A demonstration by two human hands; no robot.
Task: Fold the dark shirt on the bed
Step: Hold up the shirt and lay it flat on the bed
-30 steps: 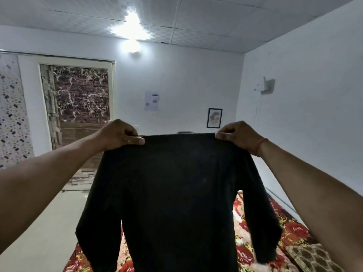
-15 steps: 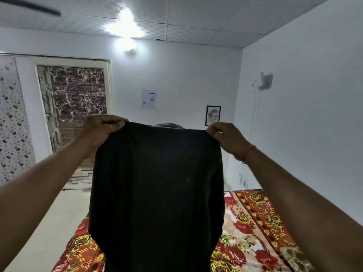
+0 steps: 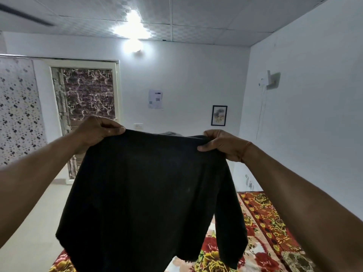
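Note:
The dark shirt (image 3: 149, 197) hangs in the air in front of me, spread between both hands. My left hand (image 3: 98, 130) pinches its upper left corner. My right hand (image 3: 222, 144) pinches the upper right corner, an orange thread on that wrist. One sleeve hangs down on the right side; the left sleeve hangs at the lower left. The shirt's lower part runs out of the frame at the bottom. Below and behind it lies the bed (image 3: 263, 228) with a red and yellow floral cover, mostly hidden by the cloth.
White walls stand ahead and at the right. A door with a marbled panel (image 3: 86, 99) is at the back left, a small framed picture (image 3: 219, 115) on the far wall. Pale floor (image 3: 35, 232) lies left of the bed. A patterned pillow (image 3: 298, 260) rests at the bed's right edge.
The shirt swung in toward the middle and then spread wider again, its sleeves hanging out at both sides. Both hands stayed on the top corners, and the view tipped slightly.

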